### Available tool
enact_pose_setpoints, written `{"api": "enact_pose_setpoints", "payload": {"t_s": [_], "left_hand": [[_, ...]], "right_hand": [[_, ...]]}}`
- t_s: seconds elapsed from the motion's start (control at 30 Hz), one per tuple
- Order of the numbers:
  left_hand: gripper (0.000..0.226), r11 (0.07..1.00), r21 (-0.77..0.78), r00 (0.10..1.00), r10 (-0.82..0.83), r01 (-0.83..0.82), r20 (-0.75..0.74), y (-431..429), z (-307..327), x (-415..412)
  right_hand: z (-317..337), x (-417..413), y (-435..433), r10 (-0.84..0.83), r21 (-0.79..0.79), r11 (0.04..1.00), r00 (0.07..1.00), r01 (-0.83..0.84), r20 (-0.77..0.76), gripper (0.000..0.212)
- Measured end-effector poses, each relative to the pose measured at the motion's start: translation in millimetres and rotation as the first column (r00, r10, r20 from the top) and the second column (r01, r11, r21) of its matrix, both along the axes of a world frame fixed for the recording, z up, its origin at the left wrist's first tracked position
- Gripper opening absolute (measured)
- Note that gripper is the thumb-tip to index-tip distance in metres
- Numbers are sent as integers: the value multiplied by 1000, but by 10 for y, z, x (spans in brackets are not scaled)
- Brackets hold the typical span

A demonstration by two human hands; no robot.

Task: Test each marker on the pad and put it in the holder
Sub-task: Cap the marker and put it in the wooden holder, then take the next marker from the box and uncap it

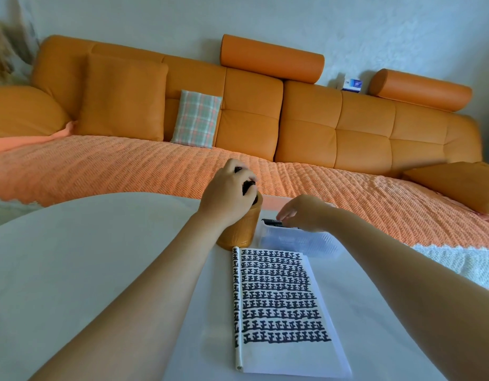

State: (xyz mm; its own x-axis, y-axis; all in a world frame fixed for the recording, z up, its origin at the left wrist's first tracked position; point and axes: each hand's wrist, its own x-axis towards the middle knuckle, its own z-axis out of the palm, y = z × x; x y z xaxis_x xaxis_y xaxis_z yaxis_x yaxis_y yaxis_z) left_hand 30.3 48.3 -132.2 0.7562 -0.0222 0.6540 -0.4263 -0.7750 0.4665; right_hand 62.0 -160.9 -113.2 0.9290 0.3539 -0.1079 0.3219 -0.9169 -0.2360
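Observation:
A white pad (281, 306) lies on the table, covered with rows of thick black marks. Beyond its top edge stands a round wooden holder (242, 229). My left hand (226, 195) is over the holder's mouth, its fingers curled round a black marker (247, 185) whose end points down into the holder. To the right sits a clear plastic box (295, 240) with a black marker (272, 221) lying in it. My right hand (303, 213) reaches into that box, fingertips touching the marker.
The pale round table (100, 270) fills the foreground. Behind it runs an orange sofa (306, 127) with a quilted orange cover, a checked cushion (196, 119) and orange bolsters. A white throw (457, 262) lies at the right.

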Motion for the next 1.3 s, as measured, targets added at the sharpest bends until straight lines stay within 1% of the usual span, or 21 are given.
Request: {"api": "enact_pose_setpoints", "payload": {"t_s": [0.07,0.13,0.17,0.27,0.37,0.43,0.57,0.7,0.8,0.93,0.97,1.03,1.13,1.2,1.3], "left_hand": [[34,999,35,1000,-4,4,1,-6,18,-26],[46,992,124,1000,9,-11,15,4,17,-34],[46,991,135,1000,13,-14,10,13,12,-26],[36,998,51,998,-21,24,-55,35,-15,7],[47,998,57,995,-14,20,-100,44,-23,32],[47,995,97,995,5,5,-99,45,-15,39],[38,993,113,996,-9,19,-93,44,-27,35],[31,995,102,993,-10,22,-120,50,-3,48],[38,989,145,996,-23,34,-81,45,0,23],[30,990,136,997,-18,27,-71,28,-3,15],[28,990,138,997,-10,19,-72,23,-7,24],[24,987,163,999,17,-11,-41,20,-12,35],[27,976,207,997,61,-68,44,22,-8,32],[34,974,213,994,60,-78,88,8,21,5],[37,974,218,986,18,-55,168,-56,94,-74]], "right_hand": [[-30,44,-13,3,-8,1000,999,-3,-36,25],[-58,114,-19,-10,-35,999,999,8,-52,29],[-74,156,-23,-19,-65,998,998,15,-59,31],[-107,248,-9,-18,-163,987,998,7,-64,39],[-122,270,29,7,-232,973,999,-14,-32,41],[-134,266,58,13,-270,963,1000,-11,4,39],[-168,307,114,43,-339,941,997,-21,58,25],[-179,344,128,45,-360,933,997,-18,68,24],[-201,346,120,55,-341,939,997,-31,60,23],[-189,331,111,70,-337,941,995,-41,75,25],[-162,320,99,76,-315,948,993,-44,89,26],[-98,270,56,80,-204,977,989,-53,126,25],[9,93,-11,53,-18,999,967,-50,251,15],[72,-57,-46,8,118,992,948,-48,319,10],[127,-280,-115,-26,250,964,910,-87,414,12]]}}
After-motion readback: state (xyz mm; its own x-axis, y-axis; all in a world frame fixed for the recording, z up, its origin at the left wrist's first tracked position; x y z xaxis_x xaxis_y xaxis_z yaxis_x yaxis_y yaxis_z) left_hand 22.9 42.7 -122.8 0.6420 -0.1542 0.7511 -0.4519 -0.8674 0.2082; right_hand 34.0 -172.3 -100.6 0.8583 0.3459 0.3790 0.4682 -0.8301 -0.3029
